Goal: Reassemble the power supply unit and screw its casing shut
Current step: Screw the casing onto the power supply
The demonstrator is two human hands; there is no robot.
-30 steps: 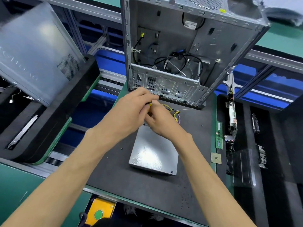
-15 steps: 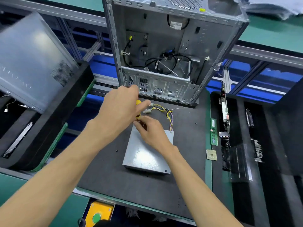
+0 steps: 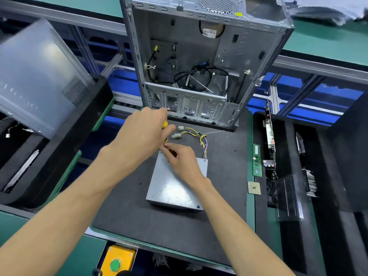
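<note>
L hand (image 3: 142, 136) was wrapped round the yellow screwdriver handle (image 3: 165, 124), fingers curled tight on it, tool pointing down toward the far-left corner of the PSU (image 3: 177, 186). R hand (image 3: 182, 158) pinched low at the shaft/tip area w/ thumb and forefinger; couldn't tell if a screw was in that pinch. Vs. a sec earlier, both hands had dropped from up by the cable bundle (image 3: 196, 135) to the PSU's far-left corner, and the handle had come into view, so prob. they'd gone from fiddling w/ wires to seating the driver on a corner screw. Casing lid looked already on; screws showed at the far-right and near-right corners, so this was likely one of the last fasteners. PSU lay flat mid-mat (image 3: 129, 212), wires trailing toward the mat's far edge, just short of the open PC chassis (image 3: 199, 56). Writing: white sticker inside chassis and embossed letters on the side panel (image 3: 39, 76) off the mat's left, both unreadable. RAM stick (image 3: 256, 162) and CPU (image 3: 254, 187) sat at the mat's right edge.
</note>
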